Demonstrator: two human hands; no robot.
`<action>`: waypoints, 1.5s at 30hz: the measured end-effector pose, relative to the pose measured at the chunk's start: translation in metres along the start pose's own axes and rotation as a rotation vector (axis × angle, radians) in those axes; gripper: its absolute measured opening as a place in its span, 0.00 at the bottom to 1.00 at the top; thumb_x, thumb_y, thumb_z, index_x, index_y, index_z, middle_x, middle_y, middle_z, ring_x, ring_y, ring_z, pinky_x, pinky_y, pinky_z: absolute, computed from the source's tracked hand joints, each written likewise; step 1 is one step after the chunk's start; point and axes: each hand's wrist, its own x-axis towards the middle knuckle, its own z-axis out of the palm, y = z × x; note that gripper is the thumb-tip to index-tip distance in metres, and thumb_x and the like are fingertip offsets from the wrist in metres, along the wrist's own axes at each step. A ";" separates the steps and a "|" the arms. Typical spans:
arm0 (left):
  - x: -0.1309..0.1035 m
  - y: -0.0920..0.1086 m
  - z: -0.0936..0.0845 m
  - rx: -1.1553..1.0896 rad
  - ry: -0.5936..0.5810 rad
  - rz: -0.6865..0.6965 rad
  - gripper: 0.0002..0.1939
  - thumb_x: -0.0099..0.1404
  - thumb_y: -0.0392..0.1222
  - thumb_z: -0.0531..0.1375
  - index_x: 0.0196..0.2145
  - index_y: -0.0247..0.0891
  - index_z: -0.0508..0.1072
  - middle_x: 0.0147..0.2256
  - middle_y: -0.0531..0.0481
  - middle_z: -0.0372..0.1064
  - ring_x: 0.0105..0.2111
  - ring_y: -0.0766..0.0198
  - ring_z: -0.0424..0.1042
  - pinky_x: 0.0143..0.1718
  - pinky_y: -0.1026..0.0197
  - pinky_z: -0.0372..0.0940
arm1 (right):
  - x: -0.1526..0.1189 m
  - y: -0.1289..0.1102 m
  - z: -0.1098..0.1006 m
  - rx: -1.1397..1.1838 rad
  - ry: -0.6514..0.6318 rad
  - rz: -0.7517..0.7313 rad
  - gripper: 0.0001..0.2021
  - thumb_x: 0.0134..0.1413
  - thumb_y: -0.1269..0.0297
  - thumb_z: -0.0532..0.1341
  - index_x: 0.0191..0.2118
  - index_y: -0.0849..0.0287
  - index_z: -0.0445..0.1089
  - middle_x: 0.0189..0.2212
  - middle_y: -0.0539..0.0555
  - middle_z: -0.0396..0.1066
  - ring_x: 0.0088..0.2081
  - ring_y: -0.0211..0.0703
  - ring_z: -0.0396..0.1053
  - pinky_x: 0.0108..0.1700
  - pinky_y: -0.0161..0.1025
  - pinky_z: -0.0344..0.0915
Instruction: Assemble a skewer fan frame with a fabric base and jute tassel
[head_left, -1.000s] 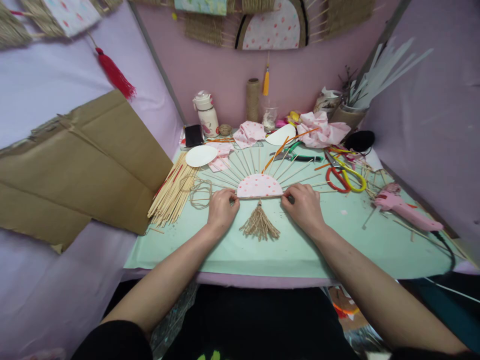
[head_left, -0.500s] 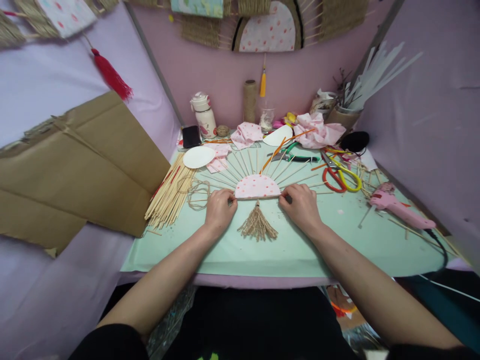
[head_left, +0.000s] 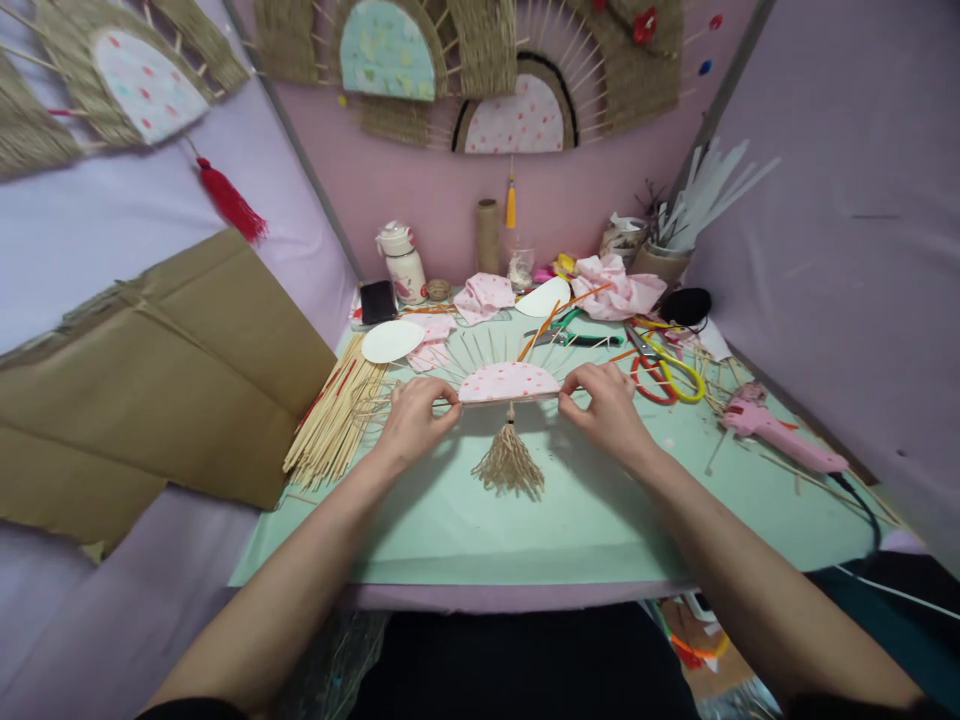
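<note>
- Raising the near edge of the fan (head_left: pixel 510 382) is the latest change: a second ago it lay flat on the table (head_left: pixel 525 545); now the flat edge stands clear of the surface, with shadow beneath.
- Effect on the work: the half-circle and its sticks (head_left: pixel 476 347) tilt together, so the assembly appears to be joined and handled as one piece. Whether the far stick ends touch the table cannot be told.
- Tassel (head_left: pixel 510 465): hangs from the middle of the flat edge, toward the near side. Contact of its lower strands with the table cannot be confirmed.
- Left hand (head_left: pixel 415 415): thumb and forefinger pinched together on the left end of the flat edge; remaining fingers curled.
- Right hand (head_left: pixel 604 405): thumb and forefinger pinched on the right end of the same edge; a small gap shows behind the fingertips; remaining fingers bent.
- Fan location: middle of the table, between both hands, spotted side visible, sticks spreading toward the far side.
- Surrounding items: stick bundle (head_left: pixel 334 415) to the left; scissors (head_left: pixel 649 348) to the far right of the fan; glue gun (head_left: pixel 784 428) farther right, well apart from the right hand.
</note>
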 end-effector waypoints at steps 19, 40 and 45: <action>0.036 0.013 -0.060 -0.317 -0.210 -0.056 0.09 0.60 0.46 0.58 0.31 0.38 0.69 0.28 0.53 0.67 0.29 0.65 0.64 0.30 0.63 0.58 | 0.036 -0.031 -0.060 0.033 -0.033 -0.124 0.08 0.58 0.68 0.57 0.41 0.53 0.70 0.35 0.53 0.75 0.41 0.50 0.66 0.45 0.47 0.54; 0.065 0.068 -0.161 -0.552 -0.424 -0.292 0.14 0.50 0.48 0.69 0.27 0.37 0.72 0.23 0.55 0.65 0.20 0.72 0.56 0.21 0.65 0.49 | 0.081 -0.073 -0.159 0.076 -0.126 -0.274 0.09 0.59 0.60 0.57 0.37 0.52 0.75 0.34 0.51 0.77 0.36 0.44 0.69 0.37 0.40 0.61; 0.069 0.066 -0.163 -0.669 -0.432 -0.381 0.13 0.46 0.45 0.70 0.26 0.36 0.74 0.24 0.51 0.70 0.23 0.69 0.65 0.23 0.65 0.57 | 0.089 -0.081 -0.169 0.140 -0.241 -0.210 0.09 0.56 0.59 0.59 0.33 0.54 0.75 0.21 0.47 0.67 0.22 0.36 0.61 0.24 0.35 0.56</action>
